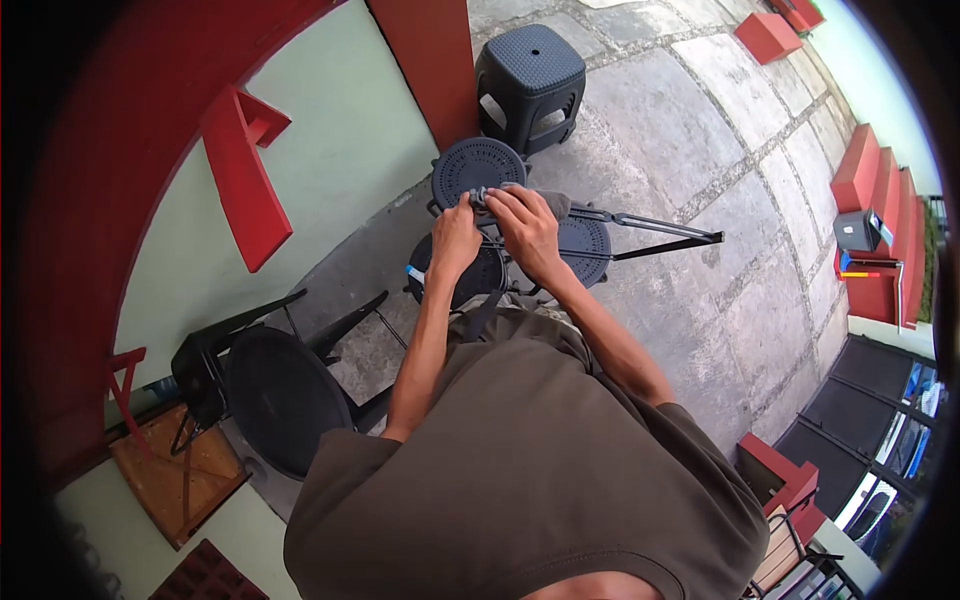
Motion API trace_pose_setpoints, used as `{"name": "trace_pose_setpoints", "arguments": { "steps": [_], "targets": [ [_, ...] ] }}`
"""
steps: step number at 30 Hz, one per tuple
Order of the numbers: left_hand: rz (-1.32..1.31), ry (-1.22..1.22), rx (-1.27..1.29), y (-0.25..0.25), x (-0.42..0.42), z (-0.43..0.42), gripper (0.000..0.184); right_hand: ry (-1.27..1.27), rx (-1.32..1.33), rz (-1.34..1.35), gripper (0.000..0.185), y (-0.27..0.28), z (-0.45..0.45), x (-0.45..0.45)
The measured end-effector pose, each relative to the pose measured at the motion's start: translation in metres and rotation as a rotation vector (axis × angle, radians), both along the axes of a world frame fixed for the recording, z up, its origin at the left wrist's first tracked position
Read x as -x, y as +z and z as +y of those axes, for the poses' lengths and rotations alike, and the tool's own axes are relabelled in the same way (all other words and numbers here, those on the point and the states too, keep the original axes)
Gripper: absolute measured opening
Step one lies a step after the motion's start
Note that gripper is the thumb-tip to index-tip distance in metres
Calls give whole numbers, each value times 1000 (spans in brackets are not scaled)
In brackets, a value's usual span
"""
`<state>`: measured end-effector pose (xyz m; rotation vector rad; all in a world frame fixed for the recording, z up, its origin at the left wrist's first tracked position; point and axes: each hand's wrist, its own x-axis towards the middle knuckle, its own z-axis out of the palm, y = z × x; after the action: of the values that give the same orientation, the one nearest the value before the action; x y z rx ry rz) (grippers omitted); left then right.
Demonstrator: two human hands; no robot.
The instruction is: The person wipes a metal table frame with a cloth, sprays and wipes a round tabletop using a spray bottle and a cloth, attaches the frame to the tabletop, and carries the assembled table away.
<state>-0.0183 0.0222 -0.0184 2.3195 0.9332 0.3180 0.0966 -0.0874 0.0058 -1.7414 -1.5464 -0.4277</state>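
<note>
My left hand point(455, 240) and my right hand point(525, 232) are raised close together in front of me. Both are closed on a bunched grey cloth point(553, 204), part of which hangs out to the right of my right hand. Past my fingers is a round dark stool with a perforated seat point(478, 165). A similar perforated stool point(588, 252) lies or stands to the right, partly behind my right wrist, with black metal legs point(665, 240) reaching rightward. Below my left hand is another round dark seat point(465, 275), with a small blue and white item point(414, 273) at its edge.
A dark plastic stool point(530, 85) stands farther out by a red post point(425, 60). On the left are a black round-seated chair point(285, 400), a wooden board point(180, 470) and a red wall bracket point(245, 180). Stone paving point(680, 130) spreads right toward red steps point(870, 190).
</note>
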Motion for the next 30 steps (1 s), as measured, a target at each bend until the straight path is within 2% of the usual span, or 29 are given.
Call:
{"name": "trace_pose_setpoints", "arguments": {
  "steps": [6,13,16,21,24,30],
  "targets": [
    [-82,150,-20,12,0,-11,16,125,-23,0,35,-3,7,1],
    [-92,277,11,11,-9,-17,18,26,142,29,37,1,-59,-55],
    [-108,274,-4,9,-12,-18,17,-43,198,25,35,8,-97,-85],
    [-118,301,11,8,-10,-25,19,-186,307,45,18,4,-143,-126],
    [-119,320,9,5,-8,-27,18,-402,297,-11,24,-6,-177,-152],
    [-103,358,-30,3,-12,-32,16,-549,271,-50,26,-15,-187,-162]
  ]
}}
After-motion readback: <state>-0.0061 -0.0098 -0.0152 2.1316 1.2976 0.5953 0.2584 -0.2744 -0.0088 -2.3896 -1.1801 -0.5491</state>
